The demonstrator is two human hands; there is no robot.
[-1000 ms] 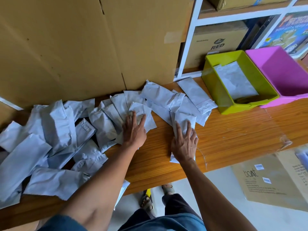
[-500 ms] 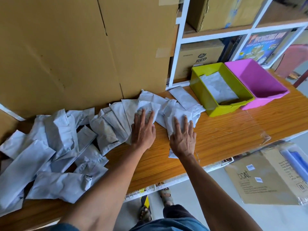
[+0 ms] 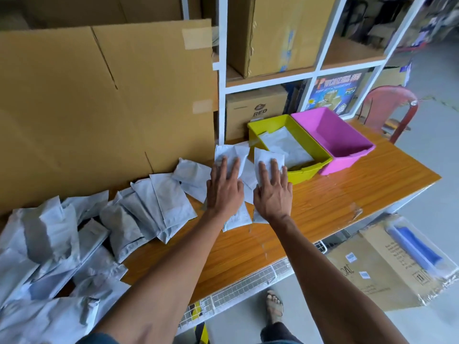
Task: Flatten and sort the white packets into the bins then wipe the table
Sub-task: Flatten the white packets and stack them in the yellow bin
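Several white packets (image 3: 159,207) lie spread over the left half of the wooden table (image 3: 335,194). My left hand (image 3: 224,187) presses flat, fingers straight, on one packet (image 3: 231,153) near the table's back. Beside it my right hand (image 3: 272,192) presses flat on another packet (image 3: 267,156), right next to the yellow-green bin (image 3: 305,171). That bin holds flat white packets (image 3: 285,145). A pink bin (image 3: 347,157) stands touching it on the right, and I see nothing inside.
A big flattened cardboard sheet (image 3: 99,108) stands against the table's back. White shelves (image 3: 223,70) with boxes rise behind the bins. A red chair (image 3: 397,105) sits past the table's right end. A cardboard box (image 3: 387,264) lies on the floor below.
Both hands have slid forward and to the right along their packets, toward the yellow-green bin. The camera has tilted up, showing more of the shelves.
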